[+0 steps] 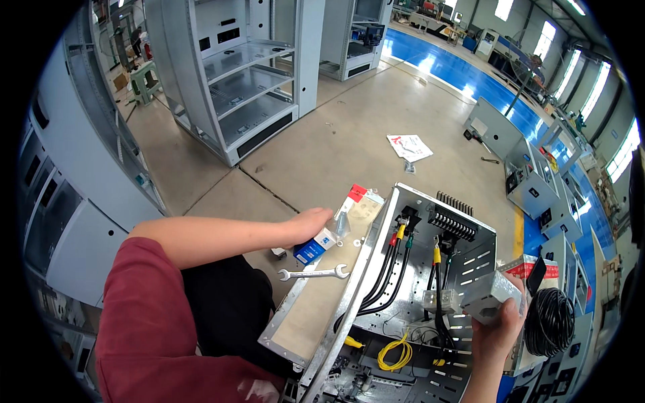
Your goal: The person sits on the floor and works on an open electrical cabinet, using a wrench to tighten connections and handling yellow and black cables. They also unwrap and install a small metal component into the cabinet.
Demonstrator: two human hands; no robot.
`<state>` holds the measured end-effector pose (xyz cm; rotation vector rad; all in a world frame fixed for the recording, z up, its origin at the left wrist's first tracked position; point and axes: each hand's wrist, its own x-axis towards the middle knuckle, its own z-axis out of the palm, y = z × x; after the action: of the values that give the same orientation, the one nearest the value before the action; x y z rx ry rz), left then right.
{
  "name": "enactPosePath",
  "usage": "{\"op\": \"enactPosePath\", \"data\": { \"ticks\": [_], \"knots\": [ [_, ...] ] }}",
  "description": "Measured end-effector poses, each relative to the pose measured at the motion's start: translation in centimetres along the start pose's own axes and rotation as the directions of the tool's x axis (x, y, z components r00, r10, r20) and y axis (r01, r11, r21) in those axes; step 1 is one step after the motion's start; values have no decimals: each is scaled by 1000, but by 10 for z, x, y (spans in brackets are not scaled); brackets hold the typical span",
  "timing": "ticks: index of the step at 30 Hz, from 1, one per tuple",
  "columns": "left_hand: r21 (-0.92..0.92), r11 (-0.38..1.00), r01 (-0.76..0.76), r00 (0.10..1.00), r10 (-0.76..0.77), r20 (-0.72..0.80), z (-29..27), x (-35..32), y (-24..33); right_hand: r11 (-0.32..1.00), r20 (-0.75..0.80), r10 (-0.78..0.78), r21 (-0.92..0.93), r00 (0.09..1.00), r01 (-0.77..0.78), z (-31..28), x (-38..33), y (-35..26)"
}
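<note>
Silver box (pixel 489 297) first: where's it sitting in the grip?

Up in the right hand (pixel 498 329), on the right side of the scene. The thumb's against its near right side, and most of the box pokes out to the left of the hand. Definitely grasped.

Resting on anything?

Looks held up by the right wall of the open metal enclosure (pixel 463 252). Can't tell if they touch. There's a coil of black wire (pixel 549 322) just right of the hand, plus a red-and-white carton (pixel 551 271) on the far side of it.

And the left hand (pixel 310 226)?

It's well apart from the silver box, over on the left. Fingers are right by a blue-and-white box (pixel 310 251) and a clear plastic bag (pixel 343 225). Honestly can't tell if it's gripping either of them.

Anything else over there?

1 wrench (pixel 313 273), near side of the blue-and-white box, lying across the left edge of the beige panel (pixel 306 312).

Inside the enclosure?

Thick black cables (pixel 384 275) at the far end, 1 loop of yellow wire (pixel 406 350) toward the near end.
</note>
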<state>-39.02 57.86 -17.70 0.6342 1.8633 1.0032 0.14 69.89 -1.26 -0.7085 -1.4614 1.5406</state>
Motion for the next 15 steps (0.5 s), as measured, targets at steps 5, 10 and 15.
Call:
{"op": "enactPosePath", "data": {
  "ticks": [5,10,15],
  "knots": [
    [59,997,55,991,-62,121,-6,-19,25,1000,-27,-12,-5,1000,12,-1,0,3],
    [113,994,1,986,-20,166,-15,-15,23,1000,-20,-10,2,1000,10,1,1,2],
    [-39,999,2,992,2,124,-10,-20,37,1000,-34,-4,-14,999,4,5,0,0]
  ]
}}
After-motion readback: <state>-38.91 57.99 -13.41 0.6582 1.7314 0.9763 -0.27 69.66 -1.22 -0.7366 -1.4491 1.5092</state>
